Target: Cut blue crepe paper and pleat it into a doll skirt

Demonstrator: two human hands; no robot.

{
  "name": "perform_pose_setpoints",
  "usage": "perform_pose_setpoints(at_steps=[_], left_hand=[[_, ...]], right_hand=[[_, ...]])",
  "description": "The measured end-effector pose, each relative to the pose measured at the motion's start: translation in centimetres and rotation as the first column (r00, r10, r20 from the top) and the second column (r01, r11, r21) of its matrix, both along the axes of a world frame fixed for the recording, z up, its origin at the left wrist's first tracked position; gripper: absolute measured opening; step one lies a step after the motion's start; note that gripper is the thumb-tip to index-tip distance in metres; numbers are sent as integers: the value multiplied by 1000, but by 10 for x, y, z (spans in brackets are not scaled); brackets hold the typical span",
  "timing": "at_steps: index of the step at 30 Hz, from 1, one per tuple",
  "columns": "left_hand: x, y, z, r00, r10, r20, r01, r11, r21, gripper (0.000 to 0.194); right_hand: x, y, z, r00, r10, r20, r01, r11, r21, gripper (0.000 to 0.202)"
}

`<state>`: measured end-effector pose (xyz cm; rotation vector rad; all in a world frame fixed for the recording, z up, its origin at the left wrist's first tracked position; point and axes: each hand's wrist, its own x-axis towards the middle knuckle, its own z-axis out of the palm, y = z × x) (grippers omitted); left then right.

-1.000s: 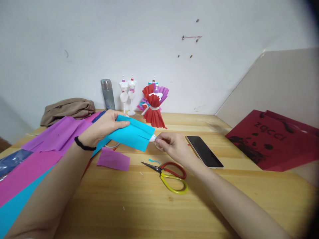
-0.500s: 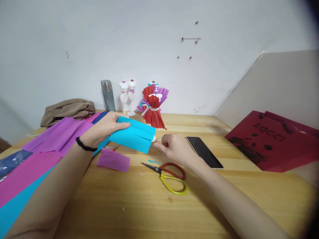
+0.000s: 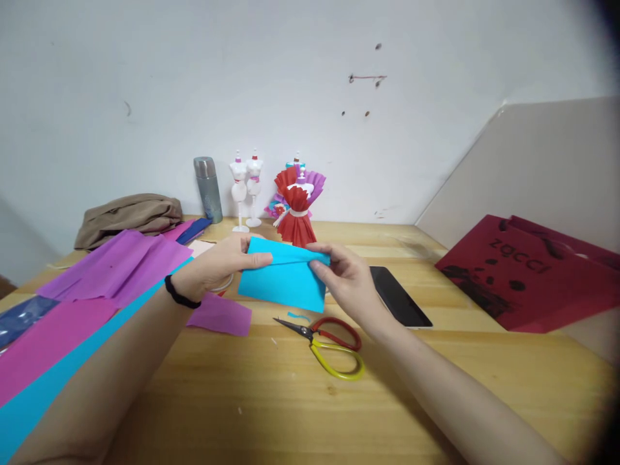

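Note:
Between my two hands a blue piece of crepe paper is held up above the table, with a fold running along its upper part. My left hand pinches its left end, thumb on the near face. At the right end, my right hand grips the upper corner between thumb and fingers. Below the paper lie scissors with one red and one yellow handle, blades pointing left. A thin blue scrap rests just above them. Beneath my left wrist is a purple paper piece.
Behind my hands stand a mannequin in a red paper dress, two bare white mannequins and a flask. Purple paper and a brown cloth lie left. A phone and red bag are right.
My right hand has moved up and taken hold of the blue paper's right end. The left hand has shifted right and slightly down with the paper.

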<state>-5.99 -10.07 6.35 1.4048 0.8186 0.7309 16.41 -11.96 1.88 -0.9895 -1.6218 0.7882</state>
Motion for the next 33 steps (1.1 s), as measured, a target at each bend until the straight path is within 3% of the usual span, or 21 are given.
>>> perform_pose_setpoints(at_steps=[5,10,13,19,24,29,33], left_hand=[[-4,12,-14,987,-161,20,159,984,77,55],[-5,17,-20,978,-172,-119,183,979,90,46],[-8,20,-23,974,-156,-167,181,973,146,46],[-10,26,-25,982,-86,-169,131,952,276,36],[-11,25,-22,951,-172,-259,245,925,288,24],[-14,24,-18,888,-229,-399,377,859,347,17],[-17,22,-13,790,-353,-501,559,751,353,33]], right_hand=[[4,7,-2,980,-125,-158,122,992,-25,24],[3,8,0,970,-119,-212,117,993,-23,26],[3,7,2,974,-89,-207,85,996,-25,31],[2,4,2,981,-25,-194,-10,985,-175,41],[0,2,3,986,82,-144,-118,957,-264,38],[0,3,1,987,84,-134,-120,949,-292,35],[1,3,2,994,66,-85,-85,966,-245,33]])
